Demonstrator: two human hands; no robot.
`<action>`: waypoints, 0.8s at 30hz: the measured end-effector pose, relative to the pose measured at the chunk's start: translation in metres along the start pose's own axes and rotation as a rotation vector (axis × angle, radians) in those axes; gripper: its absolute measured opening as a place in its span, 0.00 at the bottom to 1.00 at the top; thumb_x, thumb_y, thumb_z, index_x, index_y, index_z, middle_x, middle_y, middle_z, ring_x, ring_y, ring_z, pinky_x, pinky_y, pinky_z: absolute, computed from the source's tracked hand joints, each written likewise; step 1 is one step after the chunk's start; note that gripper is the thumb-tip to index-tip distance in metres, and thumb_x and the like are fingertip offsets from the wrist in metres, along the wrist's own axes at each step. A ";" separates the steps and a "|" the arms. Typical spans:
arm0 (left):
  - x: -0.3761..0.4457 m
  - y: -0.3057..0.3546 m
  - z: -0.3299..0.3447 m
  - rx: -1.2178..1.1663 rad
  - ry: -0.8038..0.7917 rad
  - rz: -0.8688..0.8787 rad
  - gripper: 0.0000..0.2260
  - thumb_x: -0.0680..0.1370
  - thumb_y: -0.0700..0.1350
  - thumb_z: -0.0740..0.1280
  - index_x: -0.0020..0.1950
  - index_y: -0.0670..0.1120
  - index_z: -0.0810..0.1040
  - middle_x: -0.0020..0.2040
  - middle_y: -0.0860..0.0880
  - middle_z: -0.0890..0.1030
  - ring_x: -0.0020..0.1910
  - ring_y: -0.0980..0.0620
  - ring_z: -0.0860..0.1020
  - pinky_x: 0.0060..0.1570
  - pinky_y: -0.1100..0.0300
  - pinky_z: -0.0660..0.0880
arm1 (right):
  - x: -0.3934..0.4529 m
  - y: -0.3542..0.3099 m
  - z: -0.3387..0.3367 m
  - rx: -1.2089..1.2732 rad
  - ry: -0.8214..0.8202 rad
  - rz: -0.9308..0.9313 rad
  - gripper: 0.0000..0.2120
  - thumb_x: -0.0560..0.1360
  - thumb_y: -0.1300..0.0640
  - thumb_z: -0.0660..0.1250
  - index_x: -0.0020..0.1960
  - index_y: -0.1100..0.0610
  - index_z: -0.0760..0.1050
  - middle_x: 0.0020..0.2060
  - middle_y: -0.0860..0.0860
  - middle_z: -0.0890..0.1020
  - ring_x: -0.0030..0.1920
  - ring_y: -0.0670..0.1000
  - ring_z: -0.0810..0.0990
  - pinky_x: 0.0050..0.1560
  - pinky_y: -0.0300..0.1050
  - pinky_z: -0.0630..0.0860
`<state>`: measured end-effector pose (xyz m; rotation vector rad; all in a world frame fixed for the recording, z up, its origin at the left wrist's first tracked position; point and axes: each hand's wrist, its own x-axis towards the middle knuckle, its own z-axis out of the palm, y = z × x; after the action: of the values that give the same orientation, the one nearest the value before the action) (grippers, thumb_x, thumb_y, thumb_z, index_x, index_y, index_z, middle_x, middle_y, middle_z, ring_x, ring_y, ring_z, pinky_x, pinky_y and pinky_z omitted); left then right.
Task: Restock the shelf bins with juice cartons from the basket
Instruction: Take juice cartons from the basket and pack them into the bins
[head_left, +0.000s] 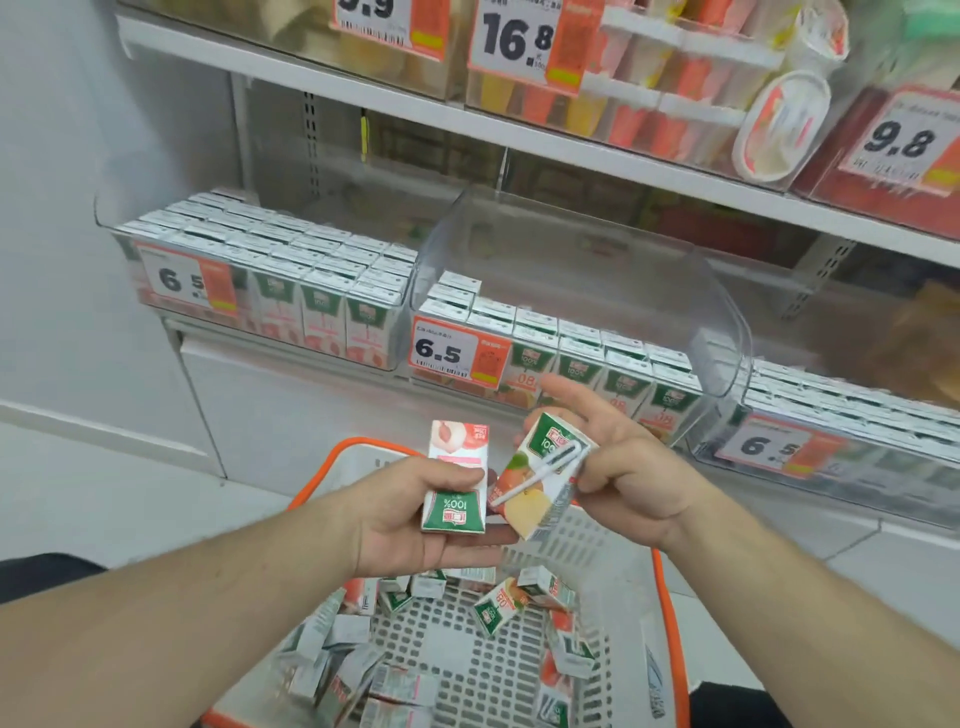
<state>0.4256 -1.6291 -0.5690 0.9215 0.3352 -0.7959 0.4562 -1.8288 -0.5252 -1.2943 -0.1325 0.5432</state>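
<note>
My left hand (410, 514) holds a small juice carton with pink peach print (456, 475), upside down, above the basket. My right hand (618, 467) pinches a second carton with orange and apple print (540, 473), tilted, its white straw facing me. The two cartons nearly touch. Below them the white basket with an orange rim (670, 613) holds several loose cartons (498, 605). Ahead, the middle clear shelf bin (722, 332) has a front row of cartons and open space behind. The left bin (270, 291) is packed with peach cartons.
A third bin (831, 431) with a 6.5 price tag stands at the right. An upper shelf (519, 130) carries clear boxes of other drinks and price tags. A white wall and floor lie to the left.
</note>
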 end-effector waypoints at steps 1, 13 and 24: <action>0.001 0.000 0.001 -0.031 -0.003 0.020 0.13 0.68 0.40 0.66 0.52 0.40 0.79 0.52 0.35 0.83 0.47 0.36 0.84 0.49 0.42 0.79 | 0.001 -0.001 0.000 0.030 -0.011 -0.015 0.45 0.52 0.77 0.52 0.68 0.56 0.71 0.45 0.59 0.80 0.48 0.59 0.79 0.45 0.49 0.71; -0.003 -0.002 0.011 0.062 0.029 0.259 0.17 0.64 0.35 0.69 0.52 0.38 0.80 0.45 0.38 0.84 0.41 0.44 0.84 0.43 0.52 0.82 | 0.017 -0.010 0.012 0.120 -0.001 -0.038 0.41 0.53 0.77 0.53 0.63 0.58 0.75 0.54 0.61 0.83 0.54 0.59 0.83 0.62 0.62 0.72; 0.017 0.013 0.002 0.362 0.049 0.496 0.22 0.65 0.39 0.76 0.59 0.44 0.80 0.56 0.40 0.83 0.54 0.42 0.82 0.55 0.47 0.79 | 0.028 0.002 0.016 -0.399 0.568 -0.078 0.21 0.63 0.60 0.82 0.54 0.54 0.81 0.49 0.51 0.84 0.46 0.51 0.84 0.40 0.45 0.81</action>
<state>0.4465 -1.6342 -0.5697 1.2999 -0.0056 -0.3782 0.4741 -1.8018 -0.5281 -1.7773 0.1910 0.0638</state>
